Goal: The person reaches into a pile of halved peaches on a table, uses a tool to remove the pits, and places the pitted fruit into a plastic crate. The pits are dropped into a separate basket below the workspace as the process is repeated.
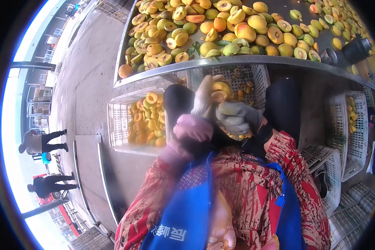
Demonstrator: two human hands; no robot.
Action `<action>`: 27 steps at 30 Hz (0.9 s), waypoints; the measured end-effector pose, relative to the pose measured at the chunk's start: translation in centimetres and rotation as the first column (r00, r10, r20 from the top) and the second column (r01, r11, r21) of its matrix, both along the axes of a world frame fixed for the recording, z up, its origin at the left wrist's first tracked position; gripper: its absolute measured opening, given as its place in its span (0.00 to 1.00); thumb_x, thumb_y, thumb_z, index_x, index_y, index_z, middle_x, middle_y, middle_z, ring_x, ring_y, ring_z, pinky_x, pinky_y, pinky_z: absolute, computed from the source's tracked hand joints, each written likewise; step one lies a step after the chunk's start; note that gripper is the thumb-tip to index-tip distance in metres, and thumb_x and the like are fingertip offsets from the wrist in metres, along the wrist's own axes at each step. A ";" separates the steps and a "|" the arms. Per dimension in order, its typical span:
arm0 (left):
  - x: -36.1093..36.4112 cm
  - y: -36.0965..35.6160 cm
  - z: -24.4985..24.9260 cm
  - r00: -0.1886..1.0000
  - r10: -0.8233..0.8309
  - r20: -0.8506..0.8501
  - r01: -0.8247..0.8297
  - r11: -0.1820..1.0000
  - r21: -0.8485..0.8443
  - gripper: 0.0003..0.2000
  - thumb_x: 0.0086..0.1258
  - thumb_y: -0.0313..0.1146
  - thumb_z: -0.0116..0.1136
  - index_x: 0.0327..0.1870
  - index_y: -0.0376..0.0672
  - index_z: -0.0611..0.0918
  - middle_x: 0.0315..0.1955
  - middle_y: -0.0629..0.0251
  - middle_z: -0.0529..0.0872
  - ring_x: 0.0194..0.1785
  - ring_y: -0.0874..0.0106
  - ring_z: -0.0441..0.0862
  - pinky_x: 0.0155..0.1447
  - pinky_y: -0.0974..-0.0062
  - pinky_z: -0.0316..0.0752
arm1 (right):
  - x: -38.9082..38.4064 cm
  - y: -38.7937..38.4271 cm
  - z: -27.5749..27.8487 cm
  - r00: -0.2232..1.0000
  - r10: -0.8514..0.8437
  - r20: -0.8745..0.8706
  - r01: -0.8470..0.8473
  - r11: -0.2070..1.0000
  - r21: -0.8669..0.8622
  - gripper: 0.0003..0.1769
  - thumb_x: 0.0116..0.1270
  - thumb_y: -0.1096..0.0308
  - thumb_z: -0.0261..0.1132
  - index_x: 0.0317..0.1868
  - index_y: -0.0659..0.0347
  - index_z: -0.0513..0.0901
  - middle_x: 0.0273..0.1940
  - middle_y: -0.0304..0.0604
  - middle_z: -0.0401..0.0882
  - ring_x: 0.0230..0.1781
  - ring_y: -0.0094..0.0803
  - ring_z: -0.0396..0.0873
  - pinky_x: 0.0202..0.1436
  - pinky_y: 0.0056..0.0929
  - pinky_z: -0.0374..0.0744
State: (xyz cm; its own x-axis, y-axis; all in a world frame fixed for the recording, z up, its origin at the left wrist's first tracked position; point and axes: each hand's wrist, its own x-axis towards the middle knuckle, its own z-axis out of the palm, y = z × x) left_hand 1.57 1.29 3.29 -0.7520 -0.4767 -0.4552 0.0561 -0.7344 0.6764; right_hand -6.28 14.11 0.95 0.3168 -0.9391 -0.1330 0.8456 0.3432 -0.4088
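Between my knees, my left hand [205,98] in a white glove is closed round a yellow peach [221,88]; an orange cut face shows on its lower side. My right hand [236,116], grey-gloved, is curled close against the fruit from the right, and what its fingers hold is hidden. Just beyond both hands stands a plastic crate [261,83] with small pieces, perhaps pits, in it. Above it, a metal table [187,66] bears a heap of whole and halved peaches [246,31].
To my left is a white crate [117,125] of peach halves [148,121]. More crates [356,137] stand to my right. A dark cylindrical object [356,48] lies on the table's right side. Two people [50,185] stand farther off at the left.
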 end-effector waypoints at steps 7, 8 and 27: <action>4.3 -8.2 3.8 0.886 0.384 0.260 -0.026 0.601 -0.799 0.13 0.63 0.39 0.61 0.39 0.38 0.85 0.31 0.62 0.85 0.34 0.69 0.82 0.42 0.72 0.77 | -0.3 -1.0 -0.8 0.477 0.032 -0.878 0.422 0.868 0.261 0.18 0.70 0.61 0.53 0.55 0.62 0.71 0.21 0.35 0.71 0.15 0.23 0.71 0.16 0.20 0.71; 5.5 -9.8 6.1 0.700 0.463 0.545 0.531 0.172 -0.829 0.19 0.60 0.48 0.60 0.45 0.43 0.85 0.38 0.57 0.86 0.41 0.61 0.83 0.48 0.64 0.76 | -0.5 -1.0 -2.6 0.468 0.054 -0.882 0.432 0.857 0.281 0.21 0.67 0.64 0.56 0.58 0.61 0.68 0.31 0.39 0.74 0.24 0.25 0.76 0.21 0.22 0.75; -9.6 -10.4 4.6 0.806 -0.182 0.563 0.536 -0.180 -0.825 0.14 0.61 0.28 0.56 0.48 0.49 0.83 0.45 0.57 0.83 0.50 0.58 0.81 0.55 0.65 0.75 | -2.8 -2.1 1.2 0.390 -0.516 -0.763 0.769 0.638 -0.039 0.20 0.71 0.60 0.58 0.55 0.65 0.74 0.44 0.45 0.80 0.38 0.28 0.78 0.42 0.29 0.77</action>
State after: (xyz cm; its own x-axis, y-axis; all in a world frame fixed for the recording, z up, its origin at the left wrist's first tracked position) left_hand -8.03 -9.08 7.87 -0.9761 -0.2173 -0.0089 -0.1782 0.7756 0.6056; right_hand -9.09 12.01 2.16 -0.6659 -0.6870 -0.2910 0.3864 0.0161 -0.9222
